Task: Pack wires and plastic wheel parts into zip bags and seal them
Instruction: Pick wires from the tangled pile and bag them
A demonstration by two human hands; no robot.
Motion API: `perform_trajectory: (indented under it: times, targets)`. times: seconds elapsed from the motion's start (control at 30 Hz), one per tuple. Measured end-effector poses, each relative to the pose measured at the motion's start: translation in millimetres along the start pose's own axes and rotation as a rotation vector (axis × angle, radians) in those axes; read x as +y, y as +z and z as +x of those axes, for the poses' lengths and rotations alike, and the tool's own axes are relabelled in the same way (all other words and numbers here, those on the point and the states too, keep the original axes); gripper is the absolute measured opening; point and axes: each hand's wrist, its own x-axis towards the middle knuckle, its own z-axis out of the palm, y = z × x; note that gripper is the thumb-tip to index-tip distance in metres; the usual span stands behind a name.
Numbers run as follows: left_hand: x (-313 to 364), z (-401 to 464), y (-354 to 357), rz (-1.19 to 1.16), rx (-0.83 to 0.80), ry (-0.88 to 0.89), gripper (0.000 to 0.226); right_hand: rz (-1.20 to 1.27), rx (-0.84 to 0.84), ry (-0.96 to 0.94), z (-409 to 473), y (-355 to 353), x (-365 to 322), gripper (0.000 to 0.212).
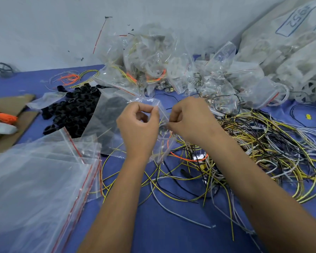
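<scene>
Blue tabletop (153,225): both hands (139,123) (188,119) pinch a zip bag (153,105); sack (290,33) label unclear.

Two bare forearms reach in from the bottom edge, no sleeves showing anywhere along them. Both hands, left (139,123) and right (190,121), are ungloved, with no rings, watch or wristband in sight
</scene>
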Motion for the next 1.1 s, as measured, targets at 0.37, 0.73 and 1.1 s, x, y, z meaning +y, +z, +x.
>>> perform_trajectory:
  times: [0.37, 0.73, 1.1]
  targets:
    - [26.2, -5.6, 8.5, -0.131, -0.109, -0.064, 0.016, 0.847, -0.232, 0.249, -2.9, 23.8, -7.8, 0.032]
    - [26.4, 1.9, 6.7, -0.282, -0.05, -0.065, 0.017, 0.94, -0.428, 0.118, 1.1, 31.1, -11.2, 0.026]
    - [-5.4, -2.5, 13.4, -0.281, -0.005, -0.223, 0.027, 0.513, -0.219, 0.028, 4.4, -12.0, 27.8, 0.009]
